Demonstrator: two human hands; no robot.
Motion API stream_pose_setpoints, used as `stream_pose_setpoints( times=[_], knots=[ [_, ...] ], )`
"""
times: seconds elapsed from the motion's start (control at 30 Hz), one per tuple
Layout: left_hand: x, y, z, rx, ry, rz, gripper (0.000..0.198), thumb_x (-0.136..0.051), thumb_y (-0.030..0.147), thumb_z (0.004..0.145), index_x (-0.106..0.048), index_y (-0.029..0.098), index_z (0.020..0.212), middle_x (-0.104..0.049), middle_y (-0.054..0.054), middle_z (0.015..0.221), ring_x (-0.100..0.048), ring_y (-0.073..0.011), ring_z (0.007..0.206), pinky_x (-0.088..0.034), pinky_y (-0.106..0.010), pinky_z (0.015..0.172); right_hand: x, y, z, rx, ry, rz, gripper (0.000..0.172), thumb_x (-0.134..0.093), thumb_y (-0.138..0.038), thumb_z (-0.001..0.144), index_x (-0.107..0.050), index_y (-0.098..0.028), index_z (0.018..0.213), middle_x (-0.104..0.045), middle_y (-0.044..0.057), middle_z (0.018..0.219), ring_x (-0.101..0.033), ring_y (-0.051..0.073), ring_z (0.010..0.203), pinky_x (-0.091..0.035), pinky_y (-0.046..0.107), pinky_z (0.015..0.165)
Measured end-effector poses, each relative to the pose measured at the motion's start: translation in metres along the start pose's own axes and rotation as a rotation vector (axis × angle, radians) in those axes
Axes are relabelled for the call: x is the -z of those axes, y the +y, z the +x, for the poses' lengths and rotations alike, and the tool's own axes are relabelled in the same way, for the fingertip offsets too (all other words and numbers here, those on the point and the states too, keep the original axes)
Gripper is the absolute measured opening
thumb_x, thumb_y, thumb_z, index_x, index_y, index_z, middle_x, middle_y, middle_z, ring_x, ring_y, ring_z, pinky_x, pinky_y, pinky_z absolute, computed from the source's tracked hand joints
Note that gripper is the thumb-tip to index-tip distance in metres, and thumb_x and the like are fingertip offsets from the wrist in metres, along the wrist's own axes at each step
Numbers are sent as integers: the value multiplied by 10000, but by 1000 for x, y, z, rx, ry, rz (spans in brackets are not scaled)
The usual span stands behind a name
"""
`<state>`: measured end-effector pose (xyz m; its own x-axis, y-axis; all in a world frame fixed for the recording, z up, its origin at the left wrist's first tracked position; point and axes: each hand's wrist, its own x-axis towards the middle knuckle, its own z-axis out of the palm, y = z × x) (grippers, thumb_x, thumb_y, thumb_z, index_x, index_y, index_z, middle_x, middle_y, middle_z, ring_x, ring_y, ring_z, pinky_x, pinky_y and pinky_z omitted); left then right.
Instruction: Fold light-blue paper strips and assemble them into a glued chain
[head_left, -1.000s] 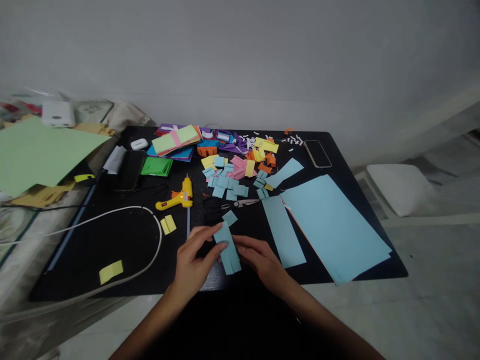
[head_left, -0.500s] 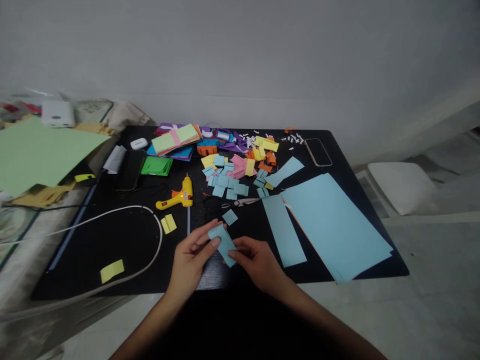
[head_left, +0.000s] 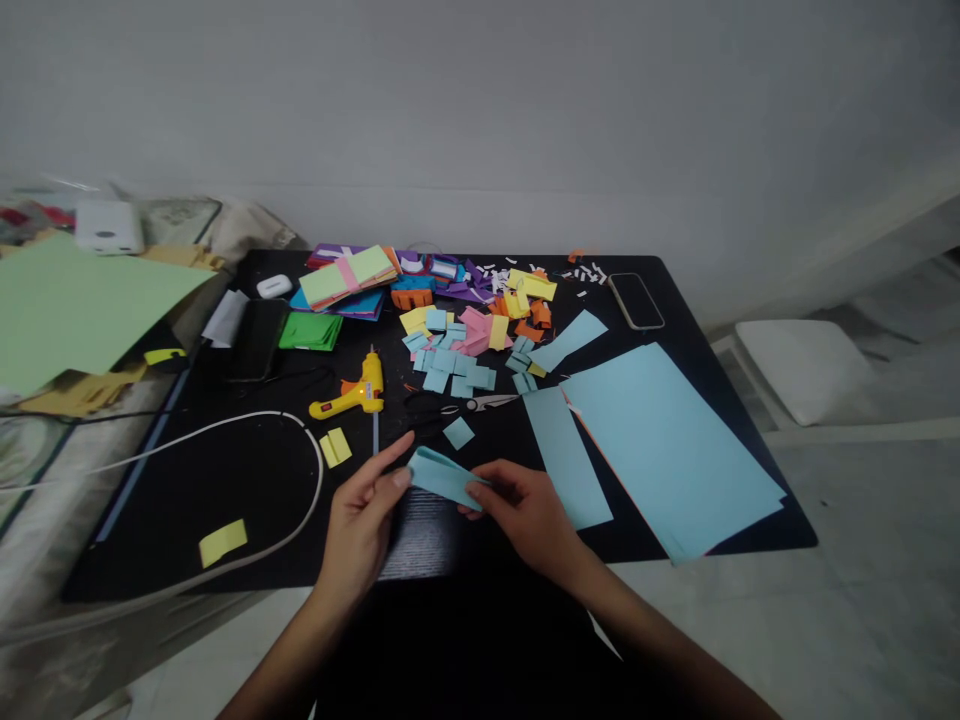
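A folded light blue paper strip (head_left: 444,477) is held between my two hands over the front of the black table. My left hand (head_left: 367,510) has its thumb at the strip's left end, with the index finger stretched out above. At the right end, my right hand (head_left: 525,510) pinches the strip between thumb and fingers. Beyond the hands lie a small blue paper square (head_left: 459,433), scissors (head_left: 491,402) and a heap of small blue folded pieces (head_left: 454,370). A yellow glue gun (head_left: 364,388) rests to the left.
Large blue sheets (head_left: 667,450) and a long blue strip (head_left: 566,455) cover the table's right. A white cable (head_left: 319,470) loops across the left, near yellow paper pieces (head_left: 223,542). Phones (head_left: 636,302), a paper stack (head_left: 349,278) and colored scraps lie at the back.
The blue strip has turned from steeply slanted to nearly level, and its fold now shows along the top. My left hand has moved left and slightly down, its index finger lifted away.
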<state>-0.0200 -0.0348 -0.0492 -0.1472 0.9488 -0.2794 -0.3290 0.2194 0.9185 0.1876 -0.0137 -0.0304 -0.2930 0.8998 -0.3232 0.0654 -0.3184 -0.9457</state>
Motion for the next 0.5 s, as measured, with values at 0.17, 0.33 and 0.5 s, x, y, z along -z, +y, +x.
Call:
stream_pose_setpoints(
  times=[0.17, 0.33, 0.5],
  knots=[
    [14, 6, 4, -91, 70, 267, 435, -737, 462, 932, -765, 181, 1262, -794, -32, 778, -749, -198, 821, -570, -329, 917, 7, -7, 1, 60, 8, -97, 188, -706, -377, 957, -768, -201, 980, -790, 26, 808, -782, 204, 757, -617, 329, 744],
    [11, 17, 5, -138, -117, 433, 383, -813, 426, 850, -779, 201, 1157, -795, -58, 978, -741, -210, 873, -574, -286, 780, 10, -9, 2, 55, -63, -153, 193, -732, -382, 947, -784, -209, 1016, -784, 19, 831, -770, 190, 725, -605, 317, 714],
    [6, 16, 3, -134, -146, 464, 242, -781, 418, 883, -760, 180, 842, -702, -1, 674, -642, -151, 646, -511, -234, 628, 9, -12, 1, 34, -13, -115, 195, -770, -397, 913, -781, -205, 947, -755, 2, 741, -753, 183, 688, -597, 307, 692]
  ],
)
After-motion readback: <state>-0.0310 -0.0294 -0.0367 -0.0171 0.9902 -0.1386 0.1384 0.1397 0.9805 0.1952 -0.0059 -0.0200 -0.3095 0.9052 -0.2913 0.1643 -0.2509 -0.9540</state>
